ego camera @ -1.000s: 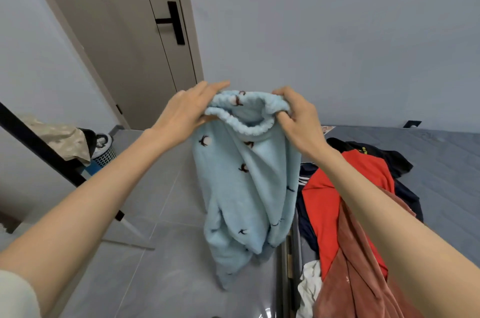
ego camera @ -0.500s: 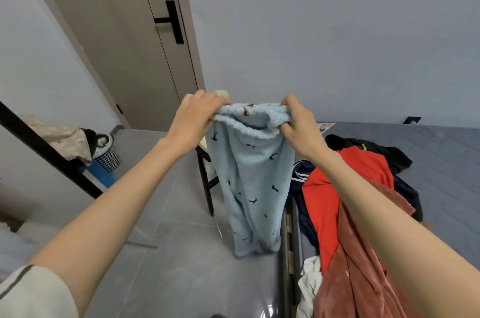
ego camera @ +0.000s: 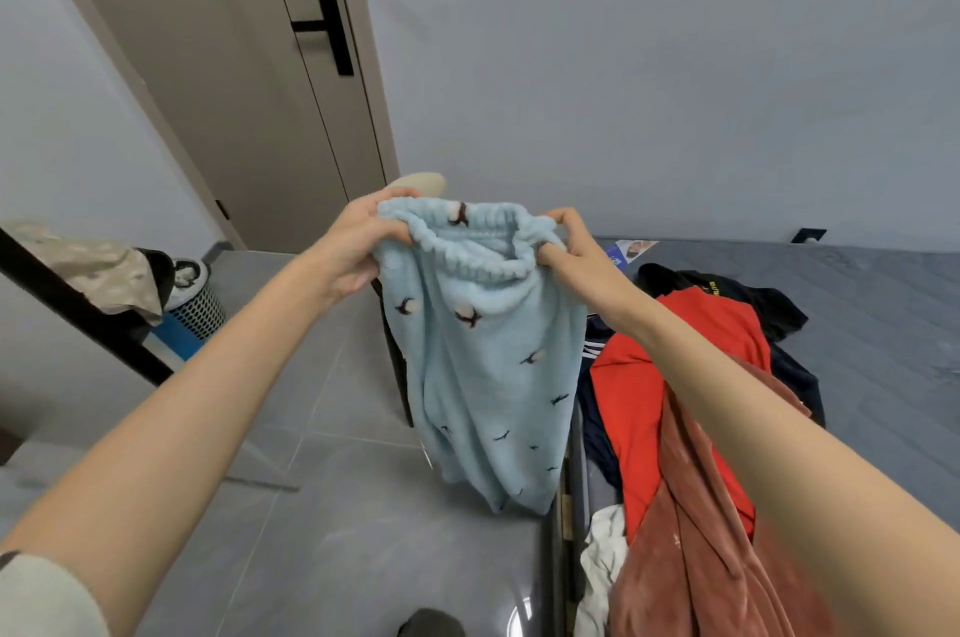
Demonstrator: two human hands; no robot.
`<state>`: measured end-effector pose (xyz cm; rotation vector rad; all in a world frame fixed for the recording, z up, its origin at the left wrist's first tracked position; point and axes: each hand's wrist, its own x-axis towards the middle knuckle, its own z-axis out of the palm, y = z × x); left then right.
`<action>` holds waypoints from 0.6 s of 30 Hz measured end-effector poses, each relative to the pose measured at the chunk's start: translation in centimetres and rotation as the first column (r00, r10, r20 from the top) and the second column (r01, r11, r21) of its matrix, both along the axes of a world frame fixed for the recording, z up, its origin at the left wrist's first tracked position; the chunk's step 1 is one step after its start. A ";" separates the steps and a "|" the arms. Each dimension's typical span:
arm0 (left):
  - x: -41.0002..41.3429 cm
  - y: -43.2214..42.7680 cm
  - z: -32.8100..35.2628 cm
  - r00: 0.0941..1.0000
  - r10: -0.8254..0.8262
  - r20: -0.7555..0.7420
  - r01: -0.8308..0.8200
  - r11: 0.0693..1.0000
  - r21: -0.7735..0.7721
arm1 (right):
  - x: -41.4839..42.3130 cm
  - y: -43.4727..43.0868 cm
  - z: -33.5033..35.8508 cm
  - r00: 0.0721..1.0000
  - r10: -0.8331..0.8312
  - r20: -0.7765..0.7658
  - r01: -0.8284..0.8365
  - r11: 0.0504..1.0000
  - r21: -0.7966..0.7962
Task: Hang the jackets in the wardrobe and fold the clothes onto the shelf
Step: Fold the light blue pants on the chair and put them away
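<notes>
Light blue fleece trousers (ego camera: 488, 376) with small dark prints hang in the air in front of me, legs down. My left hand (ego camera: 358, 246) grips the left side of their elastic waistband, and my right hand (ego camera: 576, 257) grips the right side. On the bed to the right lies a heap of clothes: a red garment (ego camera: 654, 387), a rust-pink velvet garment (ego camera: 696, 553), a dark navy garment (ego camera: 789, 371) with white stripes, a black garment (ego camera: 737, 293) and a white cloth (ego camera: 602, 563).
A grey bed (ego camera: 883, 314) fills the right side. Behind the trousers stands a dark chair (ego camera: 400, 376) with a pale seat. A closed door (ego camera: 249, 80) is at the back left. A laundry basket (ego camera: 195, 303) and a black rack with beige cloth (ego camera: 98, 267) stand at the left.
Both hands have lowered a little and spread the waistband wider. The trousers' legs have swung and now hang fuller and closer to the bed edge.
</notes>
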<state>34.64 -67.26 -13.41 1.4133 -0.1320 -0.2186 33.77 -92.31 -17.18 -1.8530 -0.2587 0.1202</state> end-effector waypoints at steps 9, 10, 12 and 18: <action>5.4 -0.2 -2.0 0.982 0.188 0.002 -0.185 0.964 0.191 | 5.5 0.2 -0.6 0.975 0.120 0.186 -0.016 0.877 -0.481; 6.6 -0.1 -2.2 0.969 0.213 0.128 -0.244 0.911 0.333 | 6.1 0.4 -0.9 0.976 0.085 0.201 0.016 0.891 -0.454; 9.1 0.2 -2.8 0.940 0.103 0.325 -0.282 0.772 0.570 | 7.7 1.0 -1.6 0.973 0.047 0.226 0.060 0.894 -0.444; 18.1 1.9 -4.6 0.936 -0.238 0.260 -0.050 0.641 0.766 | 15.3 1.7 -1.5 0.992 0.039 0.117 0.038 0.806 -0.591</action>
